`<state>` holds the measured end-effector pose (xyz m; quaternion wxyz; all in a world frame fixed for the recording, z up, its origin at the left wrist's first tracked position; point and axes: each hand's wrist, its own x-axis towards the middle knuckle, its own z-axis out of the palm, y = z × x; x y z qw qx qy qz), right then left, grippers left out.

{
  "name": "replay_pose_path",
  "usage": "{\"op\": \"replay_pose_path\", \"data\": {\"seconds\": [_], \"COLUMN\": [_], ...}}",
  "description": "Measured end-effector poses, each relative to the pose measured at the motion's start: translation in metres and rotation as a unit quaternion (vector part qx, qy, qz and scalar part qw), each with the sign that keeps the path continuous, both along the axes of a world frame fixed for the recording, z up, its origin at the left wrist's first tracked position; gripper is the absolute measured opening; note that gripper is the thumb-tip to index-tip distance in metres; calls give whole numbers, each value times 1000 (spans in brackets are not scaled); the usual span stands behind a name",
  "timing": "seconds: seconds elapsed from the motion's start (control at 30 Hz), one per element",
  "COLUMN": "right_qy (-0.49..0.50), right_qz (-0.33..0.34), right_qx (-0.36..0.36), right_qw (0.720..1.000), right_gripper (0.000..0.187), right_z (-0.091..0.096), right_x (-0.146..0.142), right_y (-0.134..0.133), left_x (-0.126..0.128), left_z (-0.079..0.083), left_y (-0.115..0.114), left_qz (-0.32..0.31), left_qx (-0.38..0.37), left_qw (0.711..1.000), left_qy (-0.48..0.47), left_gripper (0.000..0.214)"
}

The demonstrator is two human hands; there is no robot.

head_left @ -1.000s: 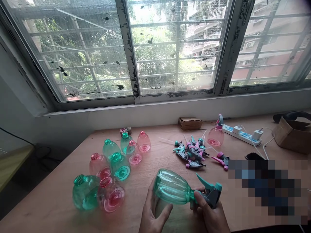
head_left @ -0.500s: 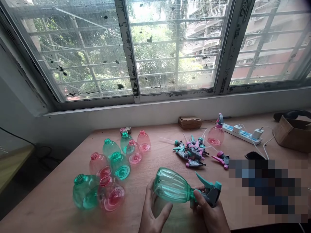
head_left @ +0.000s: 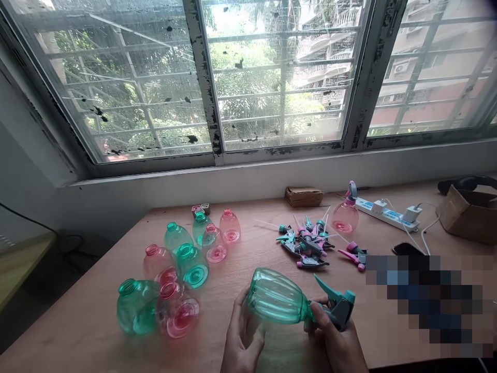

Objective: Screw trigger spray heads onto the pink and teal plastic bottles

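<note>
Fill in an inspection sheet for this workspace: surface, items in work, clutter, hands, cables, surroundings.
Surface: wood-toned table.
Items: green bottle held sideways, spray head at its neck; eight headless bottles at left; pile of heads; pink bottle upright with its head on.
Clutter: small box, open box.
Hands: left hand cupped near the green bottle's base, thumb off it; right hand gripping by its neck.
Cables: white cable by the power strip; dark cable at far left.
Surroundings: barred window behind; patch at right blurred.
</note>
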<state>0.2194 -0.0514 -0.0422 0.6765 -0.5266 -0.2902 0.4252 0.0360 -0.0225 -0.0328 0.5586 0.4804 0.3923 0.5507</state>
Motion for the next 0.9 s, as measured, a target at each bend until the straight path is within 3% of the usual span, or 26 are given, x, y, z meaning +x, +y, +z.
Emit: {"op": "replay_pose_path", "data": {"seconds": [0.23,0.43,0.57,0.7,0.9], "right_qy": [-7,88,89,70,129], "right_qz": [13,-31,-17,-3,4], "right_qx": [-7,13,15,3,32], "right_qw": [1000,996,996,998,991], "right_gripper": [45,44,43,43,42], "right_z": [-2,-3,-6,-8,-6], "right_x": [1,1,2,2,4], "right_y": [0,2,1,1,1], "left_x": [1,1,-1,-2,1], "left_z": [11,7,8,8,8], "left_y": [0,7,4,5,7], "left_qz": [10,1,-8,-14,0], "left_qx": [-36,20,17,-3,15], "left_qw": [999,999,998,1000,999], "left_qy": [12,45,58,23,41], "left_gripper": [50,56,60,46,46]}}
